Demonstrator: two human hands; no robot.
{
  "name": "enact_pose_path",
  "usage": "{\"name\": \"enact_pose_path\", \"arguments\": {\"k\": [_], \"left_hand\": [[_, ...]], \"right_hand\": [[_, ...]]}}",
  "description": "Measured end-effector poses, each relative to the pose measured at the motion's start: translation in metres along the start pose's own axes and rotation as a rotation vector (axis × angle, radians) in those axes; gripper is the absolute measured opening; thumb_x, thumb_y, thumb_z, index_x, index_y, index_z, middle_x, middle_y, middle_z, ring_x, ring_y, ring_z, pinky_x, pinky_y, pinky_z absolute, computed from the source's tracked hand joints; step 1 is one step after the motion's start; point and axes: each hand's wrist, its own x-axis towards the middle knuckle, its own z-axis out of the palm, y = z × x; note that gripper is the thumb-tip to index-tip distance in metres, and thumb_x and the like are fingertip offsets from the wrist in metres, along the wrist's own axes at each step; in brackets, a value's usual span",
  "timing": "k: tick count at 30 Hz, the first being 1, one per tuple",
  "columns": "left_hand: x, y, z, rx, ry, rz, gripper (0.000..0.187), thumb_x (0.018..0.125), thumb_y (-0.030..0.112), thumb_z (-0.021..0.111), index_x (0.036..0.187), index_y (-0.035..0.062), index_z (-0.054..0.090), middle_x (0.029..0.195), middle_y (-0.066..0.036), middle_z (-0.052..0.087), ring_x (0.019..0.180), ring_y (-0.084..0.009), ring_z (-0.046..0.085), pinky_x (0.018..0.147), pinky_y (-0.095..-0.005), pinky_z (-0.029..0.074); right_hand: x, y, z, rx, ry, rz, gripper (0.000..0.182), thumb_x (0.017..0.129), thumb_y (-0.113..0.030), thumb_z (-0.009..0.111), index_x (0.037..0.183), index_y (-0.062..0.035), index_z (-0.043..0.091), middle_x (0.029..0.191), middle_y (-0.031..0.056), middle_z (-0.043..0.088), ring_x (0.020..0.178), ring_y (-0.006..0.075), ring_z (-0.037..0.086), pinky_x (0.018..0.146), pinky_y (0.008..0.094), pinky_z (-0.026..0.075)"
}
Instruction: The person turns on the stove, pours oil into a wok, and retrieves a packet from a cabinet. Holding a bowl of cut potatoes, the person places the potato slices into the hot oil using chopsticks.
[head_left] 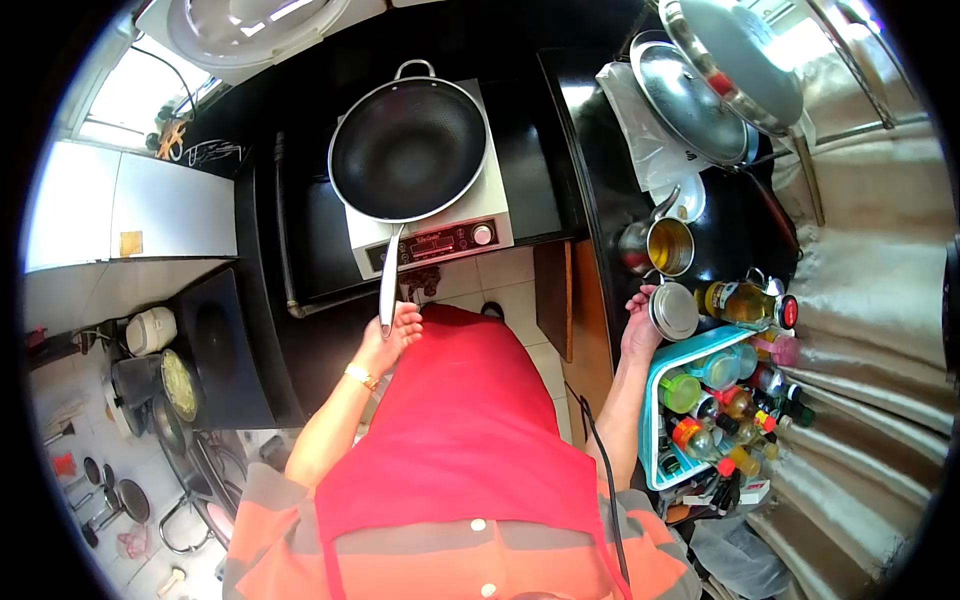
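A black wok (410,150) with a long metal handle rests on a white induction cooker (495,205). My left hand (400,328) is at the end of the wok's handle, palm up, its fingers loosely curled and apart; a bracelet is on that wrist. On the right counter, a steel pot (645,245) holding yellow liquid stands with its top open. Just in front of it, my right hand (643,318) has its fingers at the edge of a round metal lid (674,311), which it holds beside the pot.
A turquoise basket (655,400) with several bottles and jars stands at the right. An oil bottle (738,303) lies between basket and pot. Large metal lids (690,98) lean at the back right. A cable hangs near my right arm.
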Motion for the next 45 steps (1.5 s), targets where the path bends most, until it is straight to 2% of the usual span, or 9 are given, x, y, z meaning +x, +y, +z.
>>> {"name": "enact_pose_path", "arguments": {"k": [2, 3, 4, 5, 8, 17, 30, 32, 45], "left_hand": [[0.008, -0.018, 0.034, 0.377, 0.082, -0.068, 0.027, 0.103, 0.025, 0.060, 0.121, 0.0049, 0.065, 0.099, -0.005, 0.069, 0.082, -0.0159, 0.067, 0.076, -0.0309, 0.057], [0.010, -0.032, 0.040, 0.640, 0.044, -0.040, 0.032, 0.101, 0.024, 0.064, 0.124, 0.0022, 0.064, 0.109, -0.010, 0.070, 0.096, -0.0200, 0.069, 0.085, -0.0343, 0.057], [0.021, -0.047, 0.053, 1.131, -0.009, 0.414, 0.038, 0.099, 0.022, 0.065, 0.130, -0.0004, 0.062, 0.125, -0.016, 0.066, 0.117, -0.0289, 0.065, 0.101, -0.0388, 0.052], [0.033, -0.043, 0.074, 1.309, 0.010, 0.576, 0.048, 0.095, 0.019, 0.066, 0.138, 0.0001, 0.057, 0.141, -0.022, 0.057, 0.134, -0.0367, 0.054, 0.113, -0.0404, 0.043], [0.037, -0.022, 0.143, 1.595, -0.025, 0.790, 0.063, 0.093, 0.018, 0.065, 0.148, -0.0053, 0.044, 0.161, -0.026, 0.036, 0.150, -0.0411, 0.033, 0.121, -0.0511, 0.032], [0.109, -0.023, 0.151, 2.046, 0.120, 0.990, 0.054, 0.089, 0.016, 0.065, 0.133, -0.0126, 0.055, 0.157, -0.034, 0.037, 0.148, -0.0434, 0.037, 0.120, -0.0513, 0.035], [0.110, 0.030, 0.175, 1.712, 0.164, 0.840, 0.028, 0.088, 0.007, 0.066, 0.114, 0.0033, 0.057, 0.112, -0.019, 0.053, 0.102, -0.0374, 0.061, 0.084, -0.0509, 0.055], [0.119, 0.032, 0.177, 1.711, 0.158, 0.858, 0.024, 0.089, 0.007, 0.064, 0.111, 0.0033, 0.057, 0.113, -0.019, 0.053, 0.101, -0.0374, 0.062, 0.083, -0.0509, 0.056], [0.135, 0.035, 0.180, 1.918, 0.086, 1.021, 0.013, 0.086, 0.007, 0.062, 0.099, 0.0052, 0.064, 0.110, -0.013, 0.058, 0.103, -0.0311, 0.060, 0.087, -0.0420, 0.056]], "right_hand": [[0.002, -0.006, -0.001, -0.008, 0.037, 0.011, 0.018, 0.103, -0.024, 0.063, 0.111, -0.0078, 0.064, 0.102, 0.0054, 0.065, 0.083, 0.0145, 0.059, 0.067, 0.0299, 0.050], [-0.006, -0.004, 0.000, -0.031, 0.044, 0.023, 0.018, 0.103, -0.024, 0.063, 0.111, -0.0078, 0.064, 0.102, 0.0054, 0.065, 0.083, 0.0145, 0.059, 0.067, 0.0299, 0.050], [-0.005, -0.007, -0.004, -0.035, 0.041, 0.029, 0.018, 0.103, -0.023, 0.063, 0.111, -0.0074, 0.064, 0.102, 0.0057, 0.065, 0.083, 0.0145, 0.059, 0.067, 0.0297, 0.050], [-0.002, -0.002, 0.001, -0.019, 0.034, 0.035, 0.017, 0.103, -0.022, 0.063, 0.111, -0.0071, 0.064, 0.102, 0.0059, 0.066, 0.082, 0.0146, 0.059, 0.067, 0.0295, 0.050], [-0.002, -0.003, 0.001, -0.037, 0.026, 0.030, 0.017, 0.102, -0.021, 0.063, 0.110, -0.0066, 0.063, 0.103, 0.0064, 0.066, 0.080, 0.0151, 0.060, 0.066, 0.0294, 0.050], [0.000, 0.000, -0.002, -0.026, 0.009, 0.022, 0.022, 0.101, -0.022, 0.066, 0.120, -0.0111, 0.060, 0.103, 0.0079, 0.067, 0.076, 0.0154, 0.062, 0.063, 0.0293, 0.051], [-0.002, -0.004, 0.002, -0.065, 0.029, 0.035, 0.021, 0.102, -0.025, 0.063, 0.117, -0.0108, 0.062, 0.105, 0.0078, 0.067, 0.075, 0.0157, 0.061, 0.062, 0.0294, 0.049], [-0.003, -0.005, 0.006, -0.070, 0.052, 0.025, 0.021, 0.102, -0.027, 0.061, 0.107, -0.0071, 0.067, 0.103, 0.0075, 0.068, 0.075, 0.0161, 0.061, 0.064, 0.0304, 0.048], [-0.001, -0.004, 0.000, -0.067, 0.009, 0.027, 0.019, 0.102, -0.025, 0.062, 0.113, -0.0089, 0.063, 0.104, 0.0065, 0.067, 0.077, 0.0155, 0.061, 0.065, 0.0308, 0.049]]}}
